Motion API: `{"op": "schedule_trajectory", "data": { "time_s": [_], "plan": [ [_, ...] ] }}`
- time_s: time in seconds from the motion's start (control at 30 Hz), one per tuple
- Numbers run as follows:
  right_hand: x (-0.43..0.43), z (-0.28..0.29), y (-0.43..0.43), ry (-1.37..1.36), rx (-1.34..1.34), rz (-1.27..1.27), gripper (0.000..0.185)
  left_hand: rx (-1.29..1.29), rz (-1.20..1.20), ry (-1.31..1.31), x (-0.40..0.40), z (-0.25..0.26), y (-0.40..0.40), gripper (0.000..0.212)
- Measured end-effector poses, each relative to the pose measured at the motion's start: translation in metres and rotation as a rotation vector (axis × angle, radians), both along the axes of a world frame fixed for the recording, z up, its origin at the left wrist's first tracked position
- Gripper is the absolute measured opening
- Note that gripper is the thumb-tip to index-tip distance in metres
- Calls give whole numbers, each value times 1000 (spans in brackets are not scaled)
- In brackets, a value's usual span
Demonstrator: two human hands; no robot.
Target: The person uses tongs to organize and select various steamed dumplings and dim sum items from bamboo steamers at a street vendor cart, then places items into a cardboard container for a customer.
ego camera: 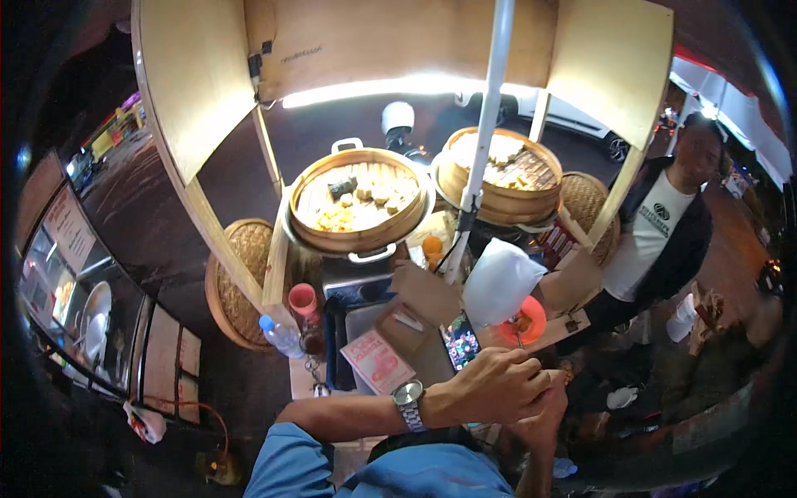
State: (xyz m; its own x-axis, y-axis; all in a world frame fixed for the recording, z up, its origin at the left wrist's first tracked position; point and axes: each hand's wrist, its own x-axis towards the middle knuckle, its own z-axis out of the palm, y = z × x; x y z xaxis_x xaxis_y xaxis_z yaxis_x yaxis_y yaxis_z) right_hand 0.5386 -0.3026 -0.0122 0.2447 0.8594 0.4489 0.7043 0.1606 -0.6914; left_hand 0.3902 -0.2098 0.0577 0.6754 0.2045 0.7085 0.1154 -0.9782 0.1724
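My left hand, with a steel wristwatch on its wrist, meets my right hand at the counter's near right edge. The fingers of both overlap, and whatever may lie between them is hidden. Just beyond them are a lit smartphone and an orange-red bowl with food and a utensil in it. A puffed white plastic bag stands against the bowl. Left of the phone lie an open cardboard box and a printed box. Farther off, two bamboo steamers hold pieces of food.
A white pole rises between the steamers. A plastic bottle and a pink cup stand at the left. Woven lids hang beside the wooden stall frame. A person stands beyond the counter's right side.
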Motion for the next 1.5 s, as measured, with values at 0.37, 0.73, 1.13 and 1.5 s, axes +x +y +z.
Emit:
{"op": "schedule_trajectory", "data": {
  "time_s": [0.37, 0.73, 1.13, 1.5],
  "plan": [
    [63, -80, 40, 248, 146, 235, 25, -103, -85, -138, 17, 30, 13, 19],
    [214, 17, 99, 73, 707, -398, 31, 49, 1213, -757, -221, 18, 95, 7],
    [150, 113, 243, 148, 781, 64, 27, 7, 1102, -710, -221, 33, 92, 17],
    [48, 131, 158, -167, 241, 1002, 29, -161, 218, -66, -54, 120, 50, 40]
  ]
}}
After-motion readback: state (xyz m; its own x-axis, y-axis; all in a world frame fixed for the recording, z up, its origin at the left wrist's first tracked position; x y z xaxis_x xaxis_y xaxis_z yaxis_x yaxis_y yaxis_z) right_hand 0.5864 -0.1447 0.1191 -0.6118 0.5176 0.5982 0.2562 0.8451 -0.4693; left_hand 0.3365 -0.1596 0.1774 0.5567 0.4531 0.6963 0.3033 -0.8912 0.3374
